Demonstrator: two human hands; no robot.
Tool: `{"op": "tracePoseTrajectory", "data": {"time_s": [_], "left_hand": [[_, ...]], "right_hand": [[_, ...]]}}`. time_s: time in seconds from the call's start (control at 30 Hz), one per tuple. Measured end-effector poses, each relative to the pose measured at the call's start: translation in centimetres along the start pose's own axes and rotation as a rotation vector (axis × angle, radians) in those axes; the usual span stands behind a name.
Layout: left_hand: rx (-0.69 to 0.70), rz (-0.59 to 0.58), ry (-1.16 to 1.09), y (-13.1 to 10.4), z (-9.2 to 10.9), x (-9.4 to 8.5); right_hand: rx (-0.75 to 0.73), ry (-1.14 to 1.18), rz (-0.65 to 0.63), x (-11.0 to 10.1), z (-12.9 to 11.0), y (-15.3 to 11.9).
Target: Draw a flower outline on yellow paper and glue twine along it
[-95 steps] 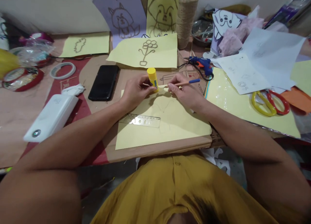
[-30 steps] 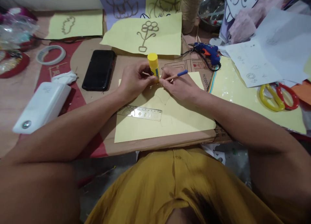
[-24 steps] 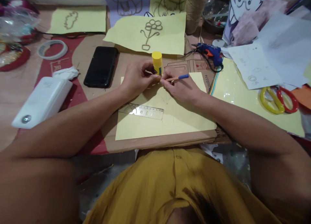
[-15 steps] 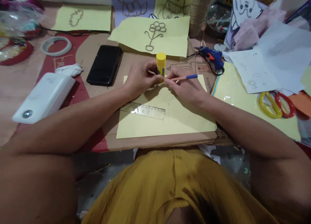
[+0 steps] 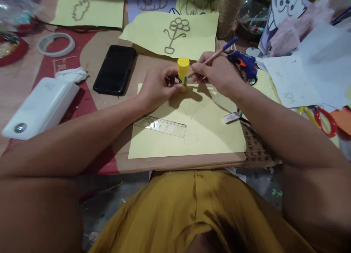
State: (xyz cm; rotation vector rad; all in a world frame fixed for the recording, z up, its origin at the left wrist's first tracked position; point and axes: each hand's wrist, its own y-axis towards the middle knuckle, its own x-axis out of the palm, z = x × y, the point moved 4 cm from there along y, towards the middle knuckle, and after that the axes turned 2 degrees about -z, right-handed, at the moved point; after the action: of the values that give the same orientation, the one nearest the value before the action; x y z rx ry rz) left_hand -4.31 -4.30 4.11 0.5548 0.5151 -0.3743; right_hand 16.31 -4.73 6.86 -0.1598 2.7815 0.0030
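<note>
A yellow glue stick (image 5: 183, 71) stands upright near the top edge of a pale yellow sheet (image 5: 161, 147). The fingers of my left hand (image 5: 161, 82) pinch it low on its left side. My right hand (image 5: 216, 71), just right of the glue stick, holds a pencil (image 5: 214, 57) whose blue end points up and to the right. Faint pencil lines show on the sheet. A clear ruler (image 5: 167, 126) lies on its left part, and a white eraser (image 5: 231, 117) lies near its right edge, below my right wrist.
Left are a black phone (image 5: 115, 70), a white power bank (image 5: 41, 108) and a tape roll (image 5: 56, 44). A flower drawing (image 5: 197, 38) lies behind my hands. Right are a blue glue gun (image 5: 245, 64), loose papers (image 5: 293, 81) and red-and-yellow scissors (image 5: 325, 123).
My right hand has moved up and right with the pencil, which now tilts more steeply. The eraser has come into view under my right wrist. My left hand stays at the glue stick.
</note>
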Motion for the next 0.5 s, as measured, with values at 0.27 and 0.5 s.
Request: {"op": "tracePoseTrajectory", "data": {"time_s": [0.27, 0.5], "left_hand": [[-0.001, -0.03, -0.078, 0.1, 0.1, 0.5], [-0.02, 0.049, -0.054, 0.3, 0.2, -0.1]], "right_hand": [[0.094, 0.076, -0.265, 1.6, -1.5, 2.3], [0.019, -0.019, -0.296, 2.7, -1.7, 5.1]]}}
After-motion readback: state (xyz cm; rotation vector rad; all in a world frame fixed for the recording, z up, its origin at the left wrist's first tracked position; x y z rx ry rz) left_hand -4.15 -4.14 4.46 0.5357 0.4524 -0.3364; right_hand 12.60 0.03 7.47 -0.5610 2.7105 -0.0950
